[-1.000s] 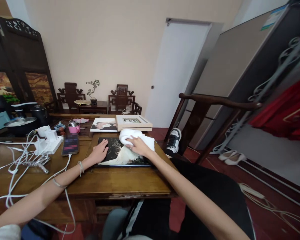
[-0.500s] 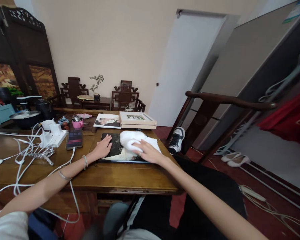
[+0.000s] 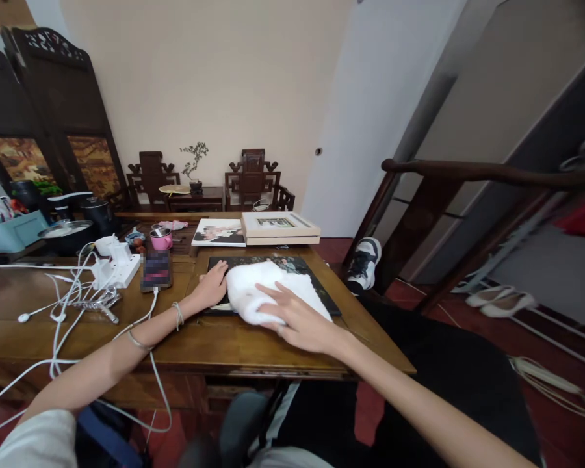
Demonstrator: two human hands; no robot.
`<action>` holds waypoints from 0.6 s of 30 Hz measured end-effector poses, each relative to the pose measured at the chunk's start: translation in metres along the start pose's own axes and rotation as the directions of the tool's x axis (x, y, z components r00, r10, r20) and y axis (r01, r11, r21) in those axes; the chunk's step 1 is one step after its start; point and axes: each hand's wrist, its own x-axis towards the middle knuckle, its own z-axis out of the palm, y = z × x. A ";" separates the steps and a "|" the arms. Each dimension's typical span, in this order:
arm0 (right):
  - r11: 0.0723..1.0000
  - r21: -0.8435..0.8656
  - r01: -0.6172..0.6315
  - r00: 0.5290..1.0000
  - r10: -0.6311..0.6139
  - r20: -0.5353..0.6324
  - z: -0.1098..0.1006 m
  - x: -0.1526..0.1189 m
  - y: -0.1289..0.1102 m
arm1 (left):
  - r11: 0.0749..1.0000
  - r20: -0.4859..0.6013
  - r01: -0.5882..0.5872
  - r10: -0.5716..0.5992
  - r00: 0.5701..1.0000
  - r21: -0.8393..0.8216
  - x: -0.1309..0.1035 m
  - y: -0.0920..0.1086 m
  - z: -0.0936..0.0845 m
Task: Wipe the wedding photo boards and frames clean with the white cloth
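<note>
A dark framed picture (image 3: 302,268) lies flat on the wooden table (image 3: 214,348) in front of me. A white cloth (image 3: 260,286) covers its near half. My right hand (image 3: 299,320) presses flat on the cloth's near edge, fingers spread. My left hand (image 3: 213,286) rests on the picture's left edge, holding it down, touching the cloth's left side.
Behind the picture lie a photo print (image 3: 219,232) and a stacked light frame (image 3: 279,227). A phone (image 3: 156,270), power strip (image 3: 117,270) with white cables, pink cup (image 3: 160,239) and pots (image 3: 68,235) sit left. A dark wooden chair rail (image 3: 472,172) stands right.
My right hand has dragged the cloth toward me across the picture, from its far part to the near edge. The left hand has stayed on the picture's left edge. The camera tilted down.
</note>
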 end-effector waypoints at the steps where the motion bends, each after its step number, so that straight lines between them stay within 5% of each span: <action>1: 1.000 0.017 0.014 1.000 -0.014 0.009 -0.002 -0.012 -0.003 | 1.000 0.004 0.008 -0.008 1.000 0.003 -0.001 0.001 -0.001; 6: 0.991 -0.043 -0.128 0.991 0.127 -0.031 -0.012 -0.034 0.036 | 1.000 -0.005 -0.003 0.003 1.000 0.022 -0.003 0.005 -0.002; 11: 0.914 -0.239 -0.327 0.944 0.328 -0.038 -0.013 0.014 0.078 | 1.000 0.007 -0.005 0.005 1.000 -0.015 -0.003 0.002 -0.001; 14: 0.882 -0.272 -0.384 0.921 0.387 -0.044 -0.006 0.048 0.063 | 0.994 -0.056 -0.039 0.033 0.998 -0.103 -0.001 0.000 -0.002; 18: 0.977 -0.173 -0.124 0.992 0.128 0.012 0.008 0.058 0.010 | 0.953 -0.244 -0.113 0.044 0.969 -0.279 0.003 -0.002 -0.006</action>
